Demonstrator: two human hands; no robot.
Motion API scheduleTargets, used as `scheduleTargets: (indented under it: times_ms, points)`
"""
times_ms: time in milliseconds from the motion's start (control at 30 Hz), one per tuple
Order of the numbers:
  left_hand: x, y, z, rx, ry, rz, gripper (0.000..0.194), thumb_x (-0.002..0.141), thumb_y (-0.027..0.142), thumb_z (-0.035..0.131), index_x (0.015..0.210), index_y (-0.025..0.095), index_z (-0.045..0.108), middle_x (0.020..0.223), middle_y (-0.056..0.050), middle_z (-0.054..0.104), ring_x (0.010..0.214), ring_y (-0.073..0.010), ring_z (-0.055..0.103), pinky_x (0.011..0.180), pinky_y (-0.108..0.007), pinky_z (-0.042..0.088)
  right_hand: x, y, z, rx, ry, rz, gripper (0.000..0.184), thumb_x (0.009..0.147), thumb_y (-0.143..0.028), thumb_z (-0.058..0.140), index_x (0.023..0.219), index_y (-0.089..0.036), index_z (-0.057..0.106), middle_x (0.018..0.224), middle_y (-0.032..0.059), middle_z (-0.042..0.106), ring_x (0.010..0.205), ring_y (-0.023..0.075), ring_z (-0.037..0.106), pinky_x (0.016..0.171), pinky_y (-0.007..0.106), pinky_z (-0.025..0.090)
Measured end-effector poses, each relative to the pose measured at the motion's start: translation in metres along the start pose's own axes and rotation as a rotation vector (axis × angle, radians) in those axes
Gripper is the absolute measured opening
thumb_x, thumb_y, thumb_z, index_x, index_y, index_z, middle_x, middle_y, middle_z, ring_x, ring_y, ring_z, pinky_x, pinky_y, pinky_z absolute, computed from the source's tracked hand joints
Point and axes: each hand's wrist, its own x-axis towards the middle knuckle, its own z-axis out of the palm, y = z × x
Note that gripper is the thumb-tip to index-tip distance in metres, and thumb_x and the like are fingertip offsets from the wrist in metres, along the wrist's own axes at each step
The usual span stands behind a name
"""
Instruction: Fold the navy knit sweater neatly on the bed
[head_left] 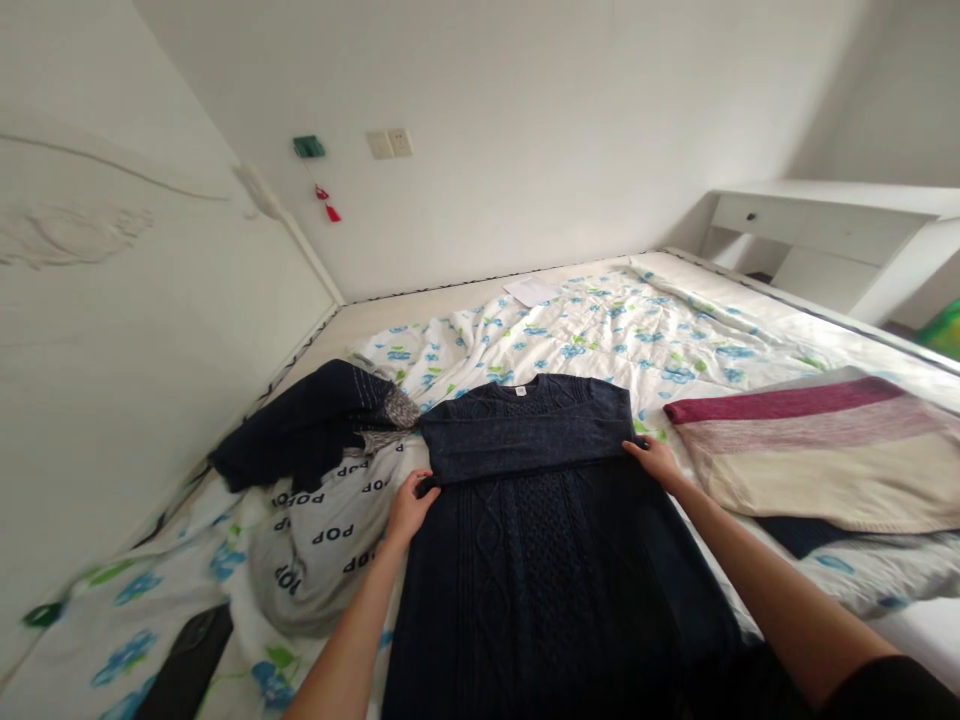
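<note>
On the bed (427, 308), directly in front of the person: a dark navy knitted sweater (525, 560), spread flat, with the neckline (520, 391) toward the wall (540, 130) and the lower part running to the near edge of the view. Across the chest, a smoother band (525, 440) of the same dark colour, seemingly sleeve cloth folded inward; not possible to tell 1 sleeve from 2.

Left grip (411, 508): pinching the dark cloth at the left end of the band, between thumb and fingers. Right grip (651, 458): likewise pinching the cloth at the right end, slightly farther from the person. Between these 2 holds, an almost straight edge with only small wrinkles.

By judgement, soft and flexible, rather heavy for a garment because of the thick cable pattern; not fragile, hardly slippery, but probably stretchy and so easy to pull out of shape. Best to take hold at the 2 sides, with the thumb above and several fingers under, catching the sleeve layer together with the layer below. Better not to pull hard on the neckline or on 1 loop of yarn.

Just beside, on the left: a grey garment (322, 550) with "POP" lettering and, partly over it, a dark garment (300, 420) with a speckled part. On the right, apart from the navy knit: a striped sweater (810, 450). Nearer on the left, on the floral sheet (675, 350): a black phone (187, 660).
</note>
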Motion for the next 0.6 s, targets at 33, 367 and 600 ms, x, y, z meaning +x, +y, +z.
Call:
scheduleTargets:
  times_ms: [33, 367, 600]
  points:
    - [0.0, 0.001, 0.002, 0.122, 0.047, 0.045, 0.027, 0.081, 0.034, 0.083, 0.103, 0.026, 0.072, 0.111, -0.008, 0.083, 0.119, -0.0336, 0.078, 0.099, -0.039, 0.059, -0.004, 0.002, 0.003, -0.093, 0.075, -0.057, 0.051, 0.079, -0.032, 0.097, 0.124, -0.025, 0.075, 0.111, 0.0117, 0.087, 0.125, 0.037, 0.081, 0.108, 0.045, 0.065]
    - [-0.013, 0.012, 0.025, 0.679, 0.314, -0.095, 0.028, 0.107, 0.041, 0.054, 0.109, 0.021, 0.074, 0.096, -0.018, 0.078, 0.098, -0.0405, 0.075, 0.086, -0.044, 0.051, -0.018, 0.017, -0.029, -0.431, 0.08, -0.088, 0.085, 0.065, -0.032, 0.102, 0.144, -0.027, 0.072, 0.111, 0.01, 0.083, 0.115, 0.0403, 0.079, 0.105, 0.048, 0.059]
    - [-0.012, -0.002, 0.024, 0.67, 0.242, 0.4, 0.033, 0.091, 0.013, 0.061, 0.122, 0.023, 0.066, 0.128, -0.015, 0.073, 0.123, -0.035, 0.068, 0.11, -0.044, 0.051, -0.003, -0.009, -0.015, -0.56, 0.0, -0.395, 0.078, 0.069, -0.002, 0.08, 0.142, -0.029, 0.08, 0.131, 0.0091, 0.078, 0.122, 0.0316, 0.073, 0.117, 0.044, 0.053]
